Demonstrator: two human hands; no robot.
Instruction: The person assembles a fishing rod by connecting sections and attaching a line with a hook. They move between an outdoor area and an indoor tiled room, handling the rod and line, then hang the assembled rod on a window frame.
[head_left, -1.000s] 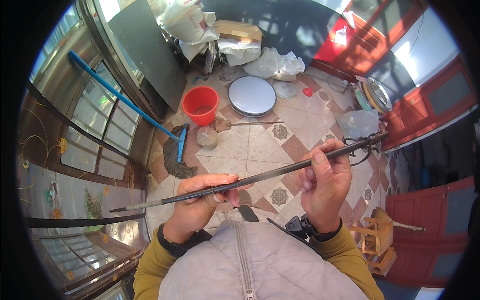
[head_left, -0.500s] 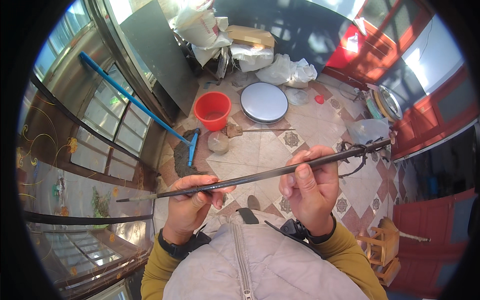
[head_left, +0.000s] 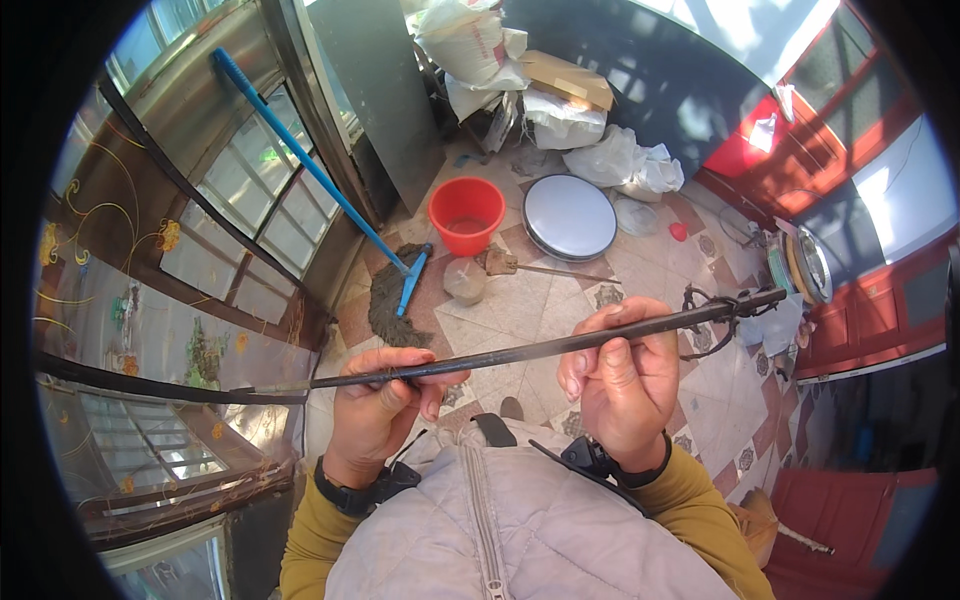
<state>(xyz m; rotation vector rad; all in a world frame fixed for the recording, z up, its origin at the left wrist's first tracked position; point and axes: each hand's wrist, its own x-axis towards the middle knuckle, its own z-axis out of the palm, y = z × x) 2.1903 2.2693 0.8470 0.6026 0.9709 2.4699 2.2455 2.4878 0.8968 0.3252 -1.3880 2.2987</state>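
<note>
Left hand: left hand (head_left: 385,405) sits lower centre-left of the frame, palm turned up-ish, fingers curled round the thin end of the black rod (head_left: 520,350), thumb pressing on top.
Right hand: right hand (head_left: 620,375) is lower centre-right, knuckles toward the camera, fingers wrapped tight over the thicker part of the rod, wrist bent back toward the chest.
Rod: runs slanted across the middle, low at the left, rising to the right, with a tangle of wire (head_left: 705,320) near its upper right end.
Forearms: both come up from the bottom edge in mustard sleeves, a dark watch on each wrist.
Floor stuff: red bucket (head_left: 466,212), round white lid (head_left: 570,216) and blue-handled mop (head_left: 330,195) up top, well apart from the hands.
</note>
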